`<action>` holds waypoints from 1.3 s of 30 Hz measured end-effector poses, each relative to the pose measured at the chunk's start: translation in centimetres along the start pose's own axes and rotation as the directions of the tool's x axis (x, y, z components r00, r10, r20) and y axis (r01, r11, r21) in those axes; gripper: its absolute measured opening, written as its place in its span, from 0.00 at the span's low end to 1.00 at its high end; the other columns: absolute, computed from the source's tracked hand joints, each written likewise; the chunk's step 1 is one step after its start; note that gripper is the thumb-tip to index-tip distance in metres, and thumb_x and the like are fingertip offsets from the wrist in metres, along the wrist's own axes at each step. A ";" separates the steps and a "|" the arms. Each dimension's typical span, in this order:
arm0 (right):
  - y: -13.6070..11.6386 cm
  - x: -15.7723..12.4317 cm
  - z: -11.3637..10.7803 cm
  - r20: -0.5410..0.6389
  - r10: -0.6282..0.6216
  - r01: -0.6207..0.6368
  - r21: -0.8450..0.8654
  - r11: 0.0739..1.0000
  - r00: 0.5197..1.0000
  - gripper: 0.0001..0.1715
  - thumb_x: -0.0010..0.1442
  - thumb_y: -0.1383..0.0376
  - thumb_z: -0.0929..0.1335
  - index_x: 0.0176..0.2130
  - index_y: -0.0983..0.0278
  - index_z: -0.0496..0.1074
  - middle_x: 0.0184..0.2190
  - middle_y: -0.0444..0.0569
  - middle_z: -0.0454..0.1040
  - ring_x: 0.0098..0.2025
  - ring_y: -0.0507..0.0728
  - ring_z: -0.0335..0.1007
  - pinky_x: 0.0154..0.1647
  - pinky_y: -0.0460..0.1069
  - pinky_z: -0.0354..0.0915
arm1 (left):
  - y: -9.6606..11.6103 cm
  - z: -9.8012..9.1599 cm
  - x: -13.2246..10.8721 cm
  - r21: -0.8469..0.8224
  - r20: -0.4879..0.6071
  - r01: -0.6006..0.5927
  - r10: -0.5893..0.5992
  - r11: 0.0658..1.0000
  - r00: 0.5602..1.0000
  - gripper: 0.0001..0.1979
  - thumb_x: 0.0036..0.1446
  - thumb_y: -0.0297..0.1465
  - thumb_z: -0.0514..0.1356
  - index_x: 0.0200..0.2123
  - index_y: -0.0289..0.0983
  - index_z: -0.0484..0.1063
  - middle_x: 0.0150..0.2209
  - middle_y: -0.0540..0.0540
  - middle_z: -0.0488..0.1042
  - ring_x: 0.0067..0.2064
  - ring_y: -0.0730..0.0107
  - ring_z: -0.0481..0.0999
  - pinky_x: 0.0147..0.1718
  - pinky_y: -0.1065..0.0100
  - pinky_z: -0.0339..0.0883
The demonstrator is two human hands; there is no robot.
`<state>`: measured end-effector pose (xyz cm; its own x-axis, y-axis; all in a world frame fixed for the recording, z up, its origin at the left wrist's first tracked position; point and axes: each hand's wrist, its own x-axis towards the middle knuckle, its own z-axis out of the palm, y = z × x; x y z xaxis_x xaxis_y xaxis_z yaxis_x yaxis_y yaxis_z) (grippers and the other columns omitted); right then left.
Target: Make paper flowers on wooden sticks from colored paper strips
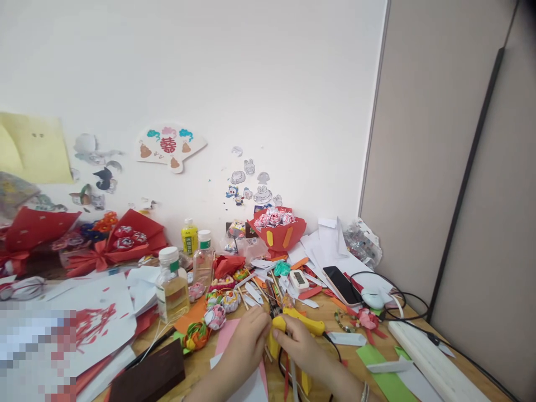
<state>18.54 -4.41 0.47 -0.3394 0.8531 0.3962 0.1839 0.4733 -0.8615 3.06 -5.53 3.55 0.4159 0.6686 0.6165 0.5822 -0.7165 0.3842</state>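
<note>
My left hand is closed at the front middle of the table, its fingers curled inward. What it grips is hidden behind its knuckles. My right hand meets it, thumb and fingers closed on a yellow-handled tool. Dark metal, like plier jaws, shows just beyond the fingertips; I cannot tell if it belongs to the same tool. A yellow grip points right behind my right hand, with a black cord near its end. Red and white strips hang below the right hand.
Paper flowers and folded paper lie around the hands. A red-wrapped bouquet, a white timer and a phone are behind. Bottles stand left, beside a dark brown box. A white power strip and cables lie right.
</note>
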 end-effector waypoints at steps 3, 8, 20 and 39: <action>0.2 0.1 0.0 0.043 0.032 -0.037 0.135 0.990 0.999 0.13 0.57 0.56 0.64 0.30 0.64 0.66 0.28 0.43 0.65 0.33 0.53 0.61 0.35 0.46 0.59 | 0.0 0.0 0.0 -0.164 0.022 0.084 -0.082 0.983 0.996 0.14 0.60 0.31 0.44 0.22 0.39 0.58 0.24 0.50 0.63 0.28 0.69 0.62 0.28 0.69 0.58; 0.2 0.1 -0.3 0.157 0.046 -0.099 0.348 0.932 0.987 0.16 0.53 0.53 0.67 0.31 0.64 0.67 0.27 0.42 0.64 0.30 0.51 0.60 0.33 0.45 0.58 | -0.4 -0.1 -0.2 -0.355 0.136 0.183 -0.143 0.917 0.980 0.18 0.60 0.42 0.45 0.24 0.38 0.60 0.24 0.51 0.63 0.28 0.70 0.63 0.29 0.70 0.57; -0.8 -0.1 -1.1 0.238 0.134 -0.228 0.428 0.875 0.962 0.10 0.49 0.60 0.68 0.31 0.64 0.70 0.26 0.42 0.67 0.29 0.50 0.61 0.32 0.44 0.57 | -0.5 -0.6 -0.1 -0.556 0.310 0.344 -0.196 0.757 0.930 0.22 0.54 0.51 0.50 0.24 0.37 0.60 0.24 0.53 0.59 0.28 0.72 0.60 0.29 0.71 0.55; -1.9 0.2 -0.9 0.056 0.162 -0.171 0.386 0.906 0.985 0.20 0.49 0.50 0.68 0.29 0.65 0.67 0.25 0.42 0.66 0.28 0.51 0.61 0.31 0.45 0.59 | 0.0 -0.7 0.2 -0.487 0.185 0.349 -0.296 0.801 0.937 0.21 0.56 0.46 0.48 0.18 0.39 0.55 0.20 0.54 0.58 0.24 0.73 0.59 0.25 0.72 0.56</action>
<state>18.95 -4.90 2.46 -0.3559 0.9051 0.2328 -0.1312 0.1982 -0.9713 2.65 -5.53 4.12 0.3467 0.8753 0.3372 0.2707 -0.4376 0.8575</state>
